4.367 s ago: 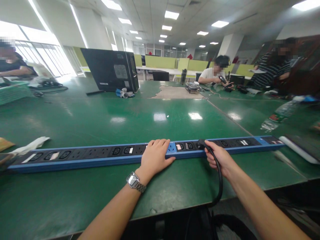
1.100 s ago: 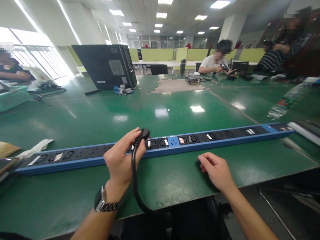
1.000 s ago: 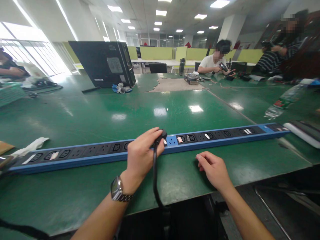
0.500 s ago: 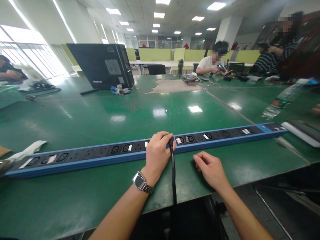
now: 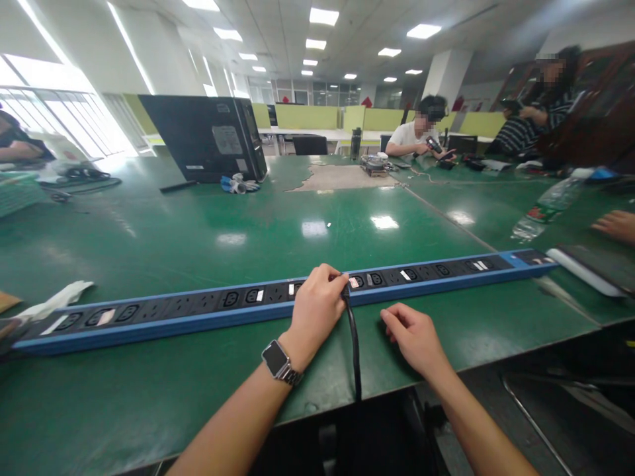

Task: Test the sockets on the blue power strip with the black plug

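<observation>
A long blue power strip (image 5: 198,311) with black sockets lies across the green table (image 5: 258,231). My left hand (image 5: 317,304), a watch on its wrist, is closed over a black plug (image 5: 345,289) at the strip's middle sockets. The plug's black cable (image 5: 354,350) runs down over the table's front edge. My right hand (image 5: 411,334) rests on the table just in front of the strip, fingers loosely curled, holding nothing.
A black computer case (image 5: 208,135) stands at the back left. A plastic bottle (image 5: 546,208) and a dark flat device (image 5: 590,268) lie at the right, beside another person's hand (image 5: 615,225). White cloth (image 5: 54,301) lies at the left. People sit at the far side.
The plug passed from my right hand to my left. My left hand carried it rightward along the strip and down onto the middle sockets. My right hand stayed on the table.
</observation>
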Available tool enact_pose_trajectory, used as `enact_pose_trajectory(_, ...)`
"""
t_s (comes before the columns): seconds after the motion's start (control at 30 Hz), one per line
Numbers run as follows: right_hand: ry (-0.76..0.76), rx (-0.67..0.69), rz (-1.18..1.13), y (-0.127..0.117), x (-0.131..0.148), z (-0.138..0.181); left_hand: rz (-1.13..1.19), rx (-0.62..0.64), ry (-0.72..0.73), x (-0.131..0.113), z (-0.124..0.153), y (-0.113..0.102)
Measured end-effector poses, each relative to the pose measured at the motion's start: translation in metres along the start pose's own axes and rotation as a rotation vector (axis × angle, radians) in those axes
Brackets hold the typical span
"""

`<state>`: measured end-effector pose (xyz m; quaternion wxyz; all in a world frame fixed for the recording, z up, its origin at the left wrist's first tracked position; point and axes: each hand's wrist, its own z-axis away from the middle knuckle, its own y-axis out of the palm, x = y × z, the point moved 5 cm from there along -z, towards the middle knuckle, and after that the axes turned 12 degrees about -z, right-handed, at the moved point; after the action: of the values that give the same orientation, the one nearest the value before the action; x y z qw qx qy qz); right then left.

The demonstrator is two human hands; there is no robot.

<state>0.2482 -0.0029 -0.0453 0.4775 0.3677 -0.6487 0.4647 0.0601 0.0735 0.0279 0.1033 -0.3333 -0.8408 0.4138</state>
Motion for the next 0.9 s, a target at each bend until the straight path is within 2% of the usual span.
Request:
enact_pose_trajectory(0.07,0.070,-0.038,-0.094,0.000,0.003,-0.003,0.092,0.053,0.036,0.003,0.002,0.001)
enact_pose_trajectory(0.17,0.313,-0.034,-0.329,0.014,0.006,-0.009,0.166,0.080,-0.007,0.015,0.006,0.001)
enact_pose_trajectory(0.27,0.587,0.123,-0.482,0.047,0.022,-0.018,-0.019,0.140,-0.053,0.020,0.011,0.007)
enact_pose_trajectory(0.33,0.706,0.244,-0.579,0.066,0.050,-0.024,-0.152,0.200,-0.042,0.017,0.013,0.012)
enact_pose_trajectory(0.37,0.710,0.283,-0.652,0.070,0.070,-0.027,-0.192,0.217,-0.038,0.015,0.014,0.014)
enact_pose_trajectory(0.4,0.676,0.289,-0.726,0.068,0.094,-0.030,-0.216,0.228,-0.036,0.013,0.014,0.015)
enact_pose_trajectory(0.47,0.397,0.261,-0.859,0.045,0.151,-0.034,-0.235,0.247,-0.030,0.011,0.015,0.016)
enact_pose_trajectory(0.53,0.067,0.147,-0.829,0.004,0.198,-0.031,-0.244,0.273,-0.026,0.011,0.015,0.016)
enact_pose_trajectory(0.6,-0.190,-0.002,-0.749,-0.038,0.217,-0.026,-0.251,0.303,-0.040,0.012,0.014,0.016)
enact_pose_trajectory(0.63,-0.200,-0.022,-0.704,-0.051,0.212,-0.027,-0.254,0.316,-0.050,0.012,0.014,0.016)
enact_pose_trajectory(0.67,-0.145,-0.024,-0.665,-0.059,0.197,-0.031,-0.255,0.324,-0.059,0.013,0.014,0.016)
enact_pose_trajectory(0.7,-0.023,-0.004,-0.635,-0.062,0.174,-0.036,-0.255,0.328,-0.064,0.013,0.013,0.016)
enact_pose_trajectory(0.8,0.426,0.009,-0.607,-0.056,0.091,-0.050,-0.253,0.318,-0.062,0.012,0.013,0.017)
enact_pose_trajectory(0.9,0.642,0.023,-0.597,-0.042,0.039,-0.057,-0.245,0.307,-0.056,0.011,0.013,0.016)
